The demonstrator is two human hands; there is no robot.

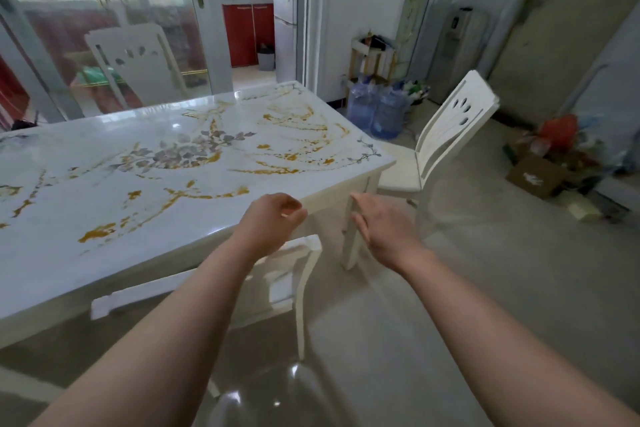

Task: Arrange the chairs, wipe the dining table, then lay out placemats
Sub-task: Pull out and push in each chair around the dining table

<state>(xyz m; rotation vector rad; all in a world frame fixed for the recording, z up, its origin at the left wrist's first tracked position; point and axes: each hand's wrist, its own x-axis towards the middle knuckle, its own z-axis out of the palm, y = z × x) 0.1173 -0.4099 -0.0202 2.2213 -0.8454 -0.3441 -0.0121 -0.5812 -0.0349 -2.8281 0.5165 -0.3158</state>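
The white dining table [104, 253], its glossy top patterned in gold and grey flowers, fills the left half of the view. A white chair [298, 274] is tucked under its near edge, directly below my hands. My left hand [273, 222] hovers over the table's near right edge with fingers loosely curled and nothing in it. My right hand [384, 229] is spread open beside the table's corner leg. A second white chair [446, 135] stands angled at the table's right end. A third chair [135, 59] stands behind the far side.
Two blue water jugs [377, 111] sit on the floor past the table's far corner. A cardboard box and bags [543, 166] lie on the floor at right. A fridge [285, 21] and red cabinets show through the doorway. Bare tiled floor stretches at right and in front.
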